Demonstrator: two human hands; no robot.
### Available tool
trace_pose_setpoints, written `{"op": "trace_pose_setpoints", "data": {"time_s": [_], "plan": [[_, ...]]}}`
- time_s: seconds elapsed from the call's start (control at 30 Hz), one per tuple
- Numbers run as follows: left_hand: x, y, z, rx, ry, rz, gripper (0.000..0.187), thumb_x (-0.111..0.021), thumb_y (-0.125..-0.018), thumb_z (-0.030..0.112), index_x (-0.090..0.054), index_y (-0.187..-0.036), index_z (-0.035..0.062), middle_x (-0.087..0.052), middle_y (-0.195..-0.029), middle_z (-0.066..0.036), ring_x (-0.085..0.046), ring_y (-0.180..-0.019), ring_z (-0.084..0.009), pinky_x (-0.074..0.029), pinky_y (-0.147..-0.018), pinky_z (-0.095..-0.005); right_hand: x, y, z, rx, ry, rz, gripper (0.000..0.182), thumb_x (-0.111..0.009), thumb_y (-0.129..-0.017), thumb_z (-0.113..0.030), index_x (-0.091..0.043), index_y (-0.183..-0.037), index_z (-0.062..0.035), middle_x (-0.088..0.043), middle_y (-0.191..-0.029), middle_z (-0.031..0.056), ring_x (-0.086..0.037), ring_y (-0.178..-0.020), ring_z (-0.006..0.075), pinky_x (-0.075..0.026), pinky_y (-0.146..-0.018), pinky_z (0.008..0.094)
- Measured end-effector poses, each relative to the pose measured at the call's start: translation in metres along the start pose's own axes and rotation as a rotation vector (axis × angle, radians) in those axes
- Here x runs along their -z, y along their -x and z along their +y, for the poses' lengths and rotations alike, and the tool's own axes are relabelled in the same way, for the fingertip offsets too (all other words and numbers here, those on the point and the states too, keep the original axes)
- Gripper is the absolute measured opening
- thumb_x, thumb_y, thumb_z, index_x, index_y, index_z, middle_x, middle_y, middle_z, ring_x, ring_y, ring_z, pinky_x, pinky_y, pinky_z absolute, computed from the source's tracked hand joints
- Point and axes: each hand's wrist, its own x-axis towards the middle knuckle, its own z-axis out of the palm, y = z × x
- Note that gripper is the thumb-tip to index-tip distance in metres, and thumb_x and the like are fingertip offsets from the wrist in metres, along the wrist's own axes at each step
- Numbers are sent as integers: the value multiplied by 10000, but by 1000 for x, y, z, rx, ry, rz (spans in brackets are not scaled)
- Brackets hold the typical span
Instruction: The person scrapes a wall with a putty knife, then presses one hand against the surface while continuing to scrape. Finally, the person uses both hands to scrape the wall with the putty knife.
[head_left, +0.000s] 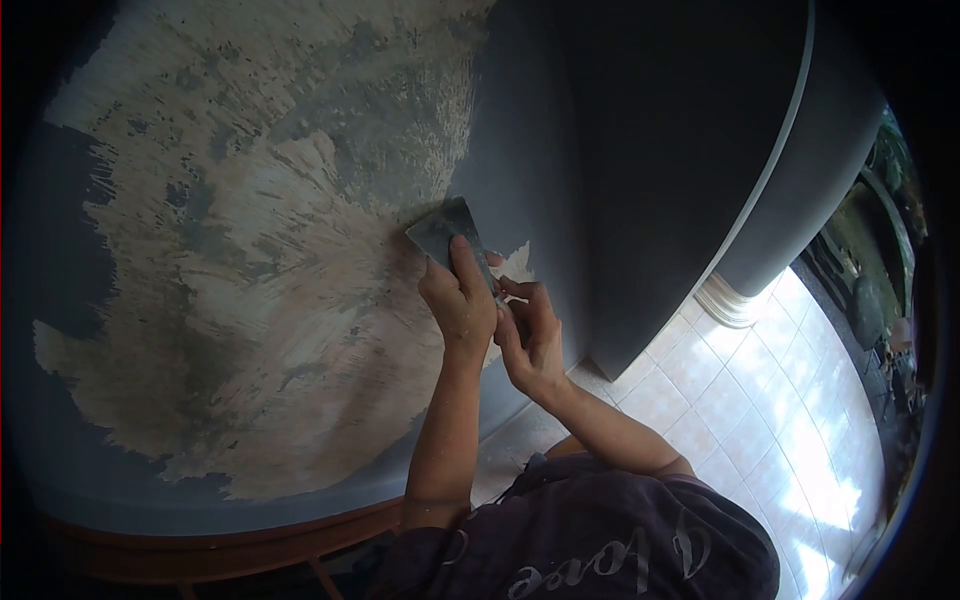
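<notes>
Both hands close on one scraper [447, 232] near the middle of the frame: the left hand [458, 300] wraps its fingers around the handle from the left, with the index finger laid up along the back of the blade, while the right hand [528, 335] pinches the lower end of the handle from the right, fingers curled tight. The blade is flat, grey and tilted, its upper edge pressed against the wall [250, 280]. Around the blade, spreading across the left half of the frame, lies a wide scraped patch [270, 350] of bare tan and beige, streaked with leftover grey-blue flecks; intact grey-blue paint borders it at the far left and along the bottom. Just right of the hands a dark grey column [640, 150] rises to the upper right, with a pale moulded base [722, 303] at right of centre. Below that, at lower right, bright white floor tiles [760, 420] catch the light. The person's forearms run down to a dark shirt [600, 540] with lettering at the bottom centre. A brown wooden strip [250, 545] runs along the bottom left.
</notes>
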Motion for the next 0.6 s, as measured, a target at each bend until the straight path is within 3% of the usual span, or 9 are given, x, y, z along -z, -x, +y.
{"op": "trace_pose_setpoints", "data": {"time_s": [0.1, 0.2, 0.3, 0.4, 0.6], "plan": [[3, -1, -2, -34, 3, -5, 299, -381, -983, 165, -526, -820, -40, -621, -649, -85, -579, -495, -128, -440, -423, -248, -10, -2, 6, 76, -47, 84, 253, -542, -865, -35, -468, -1088, 56, -507, -544, 49, -419, -466, 62, -319, -454, 234], [3, -10, -4, -63, 42, -29, 318, -385, -981, 157, -526, -772, -35, -604, -624, -77, -578, -488, -138, -443, -429, -257, -20, -14, 16, 218, -89, 166, 239, -535, -869, -35, -465, -1080, 54, -515, -559, 49, -422, -475, 63, -324, -457, 237], [-4, -34, 16, -157, 50, -77, 312, -391, -979, 141, -516, -751, -31, -574, -585, -70, -578, -478, -152, -445, -432, -263, -10, -33, -8, 150, -35, 122, 229, -534, -875, -44, -464, -1071, 52, -515, -562, 44, -423, -482, 63, -321, -457, 240], [-6, -31, 20, -124, 0, -81, 382, -375, -997, 239, -550, -787, -28, -604, -620, -72, -577, -523, -127, -451, -477, -267, -4, -31, -12, 115, -78, 127, 238, -542, -878, -53, -466, -1078, 50, -504, -549, 42, -414, -478, 62, -313, -453, 243], [7, 1, 1, -6, 0, -5, 335, -389, -980, 165, -519, -747, -38, -598, -573, -91, -582, -462, -150, -428, -407, -259, -6, 1, -2, 40, -58, 52, 241, -553, -878, -62, -481, -1079, 51, -491, -540, 41, -401, -468, 57, -304, -448, 244]]}}
